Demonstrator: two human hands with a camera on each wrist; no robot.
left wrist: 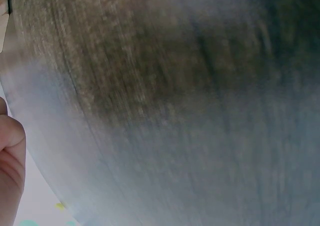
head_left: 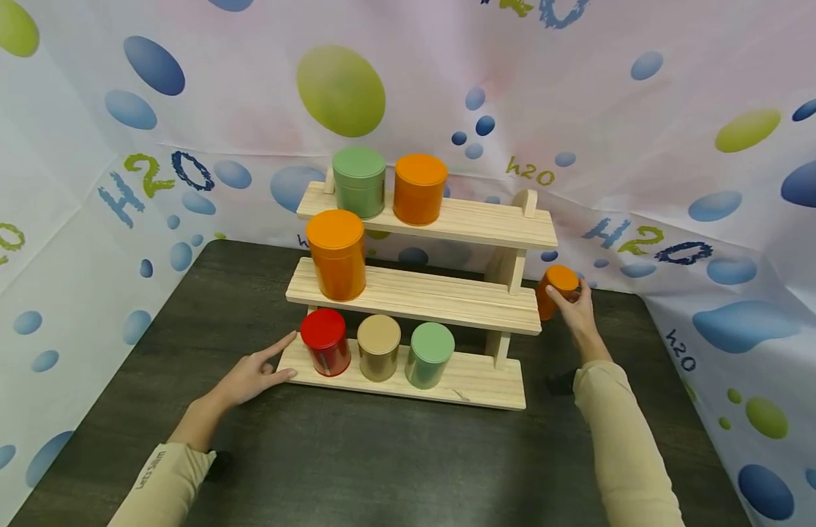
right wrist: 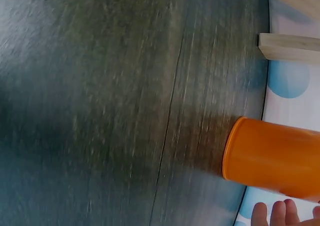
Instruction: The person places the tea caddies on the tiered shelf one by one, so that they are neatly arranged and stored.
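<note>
My right hand [head_left: 581, 320] grips a small orange canister [head_left: 547, 298] near its top, just past the right end of the wooden shelf [head_left: 447, 295]. In the right wrist view the orange canister [right wrist: 275, 156] shows with fingertips [right wrist: 277, 213] beside it. My left hand [head_left: 248, 375] rests at the left end of the lowest tier, index finger stretched out along it and thumb at its front corner. Nearest to it on that tier stands a red canister [head_left: 326, 342], then a gold canister [head_left: 379, 348] and a light green canister [head_left: 430, 356].
A larger orange canister [head_left: 337, 256] stands on the middle tier's left. On the top tier are a green canister [head_left: 358, 183] and another orange canister [head_left: 420, 189]. The shelf sits on a dark table [head_left: 355, 461], with a patterned white sheet [head_left: 434, 66] behind.
</note>
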